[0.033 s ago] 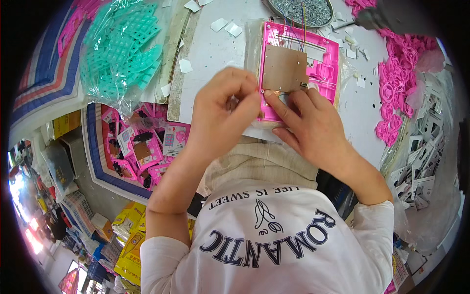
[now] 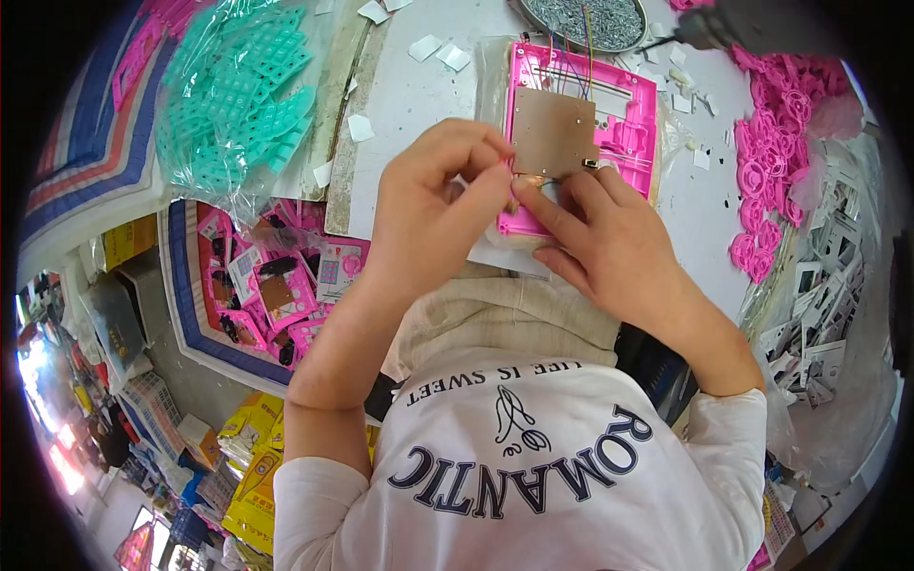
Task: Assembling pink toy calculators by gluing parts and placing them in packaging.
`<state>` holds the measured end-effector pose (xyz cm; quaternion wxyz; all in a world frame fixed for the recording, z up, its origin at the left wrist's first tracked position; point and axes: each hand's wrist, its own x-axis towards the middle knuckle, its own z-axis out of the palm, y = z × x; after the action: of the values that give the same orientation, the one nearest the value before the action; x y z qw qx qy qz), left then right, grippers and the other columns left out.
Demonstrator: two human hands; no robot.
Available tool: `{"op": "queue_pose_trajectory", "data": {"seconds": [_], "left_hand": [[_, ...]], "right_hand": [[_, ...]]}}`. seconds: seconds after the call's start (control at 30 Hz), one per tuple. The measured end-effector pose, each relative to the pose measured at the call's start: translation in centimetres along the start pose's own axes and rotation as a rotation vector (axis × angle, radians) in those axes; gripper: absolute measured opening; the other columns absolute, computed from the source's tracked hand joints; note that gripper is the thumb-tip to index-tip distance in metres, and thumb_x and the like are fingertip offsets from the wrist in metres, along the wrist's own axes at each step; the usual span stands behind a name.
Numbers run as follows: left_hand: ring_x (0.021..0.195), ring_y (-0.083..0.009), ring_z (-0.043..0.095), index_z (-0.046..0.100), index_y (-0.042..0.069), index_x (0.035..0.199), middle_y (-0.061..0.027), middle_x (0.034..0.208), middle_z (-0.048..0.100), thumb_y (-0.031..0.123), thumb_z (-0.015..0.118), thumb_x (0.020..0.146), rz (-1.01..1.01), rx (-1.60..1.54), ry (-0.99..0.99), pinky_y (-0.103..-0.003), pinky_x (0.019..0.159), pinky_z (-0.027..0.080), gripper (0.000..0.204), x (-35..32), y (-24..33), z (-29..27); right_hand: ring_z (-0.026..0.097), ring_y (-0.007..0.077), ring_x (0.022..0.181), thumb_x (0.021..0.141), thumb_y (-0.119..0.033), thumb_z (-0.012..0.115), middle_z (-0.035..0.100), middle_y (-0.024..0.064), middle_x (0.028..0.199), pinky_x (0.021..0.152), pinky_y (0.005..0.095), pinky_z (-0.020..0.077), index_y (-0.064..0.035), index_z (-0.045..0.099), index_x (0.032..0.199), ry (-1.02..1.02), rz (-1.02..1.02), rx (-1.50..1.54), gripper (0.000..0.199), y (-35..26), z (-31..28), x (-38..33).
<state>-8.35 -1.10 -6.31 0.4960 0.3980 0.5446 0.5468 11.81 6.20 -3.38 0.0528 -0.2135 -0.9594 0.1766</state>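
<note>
Pink housing [image 2: 644, 105]: lies on the white table [image 2: 407, 100], beneath both hands.
Brown board [image 2: 552, 131]: sits in the housing.
Left hand [image 2: 428, 207]: thumb and forefinger close together; cannot tell what they pinch.
Right hand [image 2: 621, 233]: forefinger at the board's lower edge, thumb apart.
Handling: light, steady pressure seems best.

whitish worktable [image 2: 409, 107] above a grey floor [image 2: 202, 369], with a bright window [image 2: 143, 519] at lower left

Pink casing [image 2: 645, 119]; brown board [image 2: 552, 131]; teal keypads [image 2: 238, 105]; blue-red-striped cloth [image 2: 90, 152].
</note>
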Motion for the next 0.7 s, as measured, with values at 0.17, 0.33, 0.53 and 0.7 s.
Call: {"op": "queue_pose_trajectory", "data": {"seconds": [0.17, 0.33, 0.53, 0.7], "left_hand": [[0.074, -0.0058, 0.057, 0.068, -0.002, 0.092, -0.0067, 0.106, 0.068, 0.002, 0.059, 0.095, -0.105, -0.184, -0.038, -0.021, 0.065, 0.045, 0.01, 1.6, 0.6, 0.9], [0.082, -0.0104, 0.06, 0.067, -0.002, 0.095, -0.0067, 0.1, 0.067, -0.001, 0.059, 0.094, 0.155, 0.147, -0.13, -0.024, 0.072, 0.049, 0.008, 0.5, 0.7, 1.5], [0.076, -0.0217, 0.063, 0.068, 0.001, 0.099, -0.0079, 0.099, 0.064, 0.002, 0.068, 0.087, 0.409, 0.457, -0.111, -0.03, 0.064, 0.049, 0.012, -0.2, 0.8, 2.6], [0.086, -0.0175, 0.06, 0.073, 0.01, 0.111, -0.0047, 0.108, 0.061, 0.012, 0.074, 0.082, 0.507, 1.066, -0.179, -0.034, 0.08, 0.041, 0.028, -0.7, 1.0, 0.9]], "right_hand": [[0.056, 0.0268, 0.088, 0.079, -0.017, 0.077, 0.058, 0.0091, 0.099, 0.073, 0.037, 0.0517, -0.0099, 0.068, 0.119, -0.004, -0.002, 0.119, 0.042, 1.0, -0.5, -0.5], [0.061, 0.0272, 0.081, 0.076, -0.008, 0.079, 0.065, 0.0085, 0.096, 0.067, 0.037, 0.0526, -0.0057, 0.072, 0.103, 0.41, 0.024, 0.229, 0.027, 1.0, -0.2, -0.5], [0.063, 0.0228, 0.067, 0.082, -0.006, 0.078, 0.068, 0.0086, 0.084, 0.059, 0.0319, 0.0514, -0.0036, 0.072, 0.098, 0.525, 0.084, 0.352, 0.018, 1.5, 0.1, -1.3], [0.062, 0.0112, 0.061, 0.092, -0.01, 0.071, 0.069, 0.0079, 0.078, 0.055, 0.0284, 0.0508, 0.0002, 0.071, 0.1, 0.349, 0.486, 0.758, 0.013, 2.8, -1.3, -2.2]]}}
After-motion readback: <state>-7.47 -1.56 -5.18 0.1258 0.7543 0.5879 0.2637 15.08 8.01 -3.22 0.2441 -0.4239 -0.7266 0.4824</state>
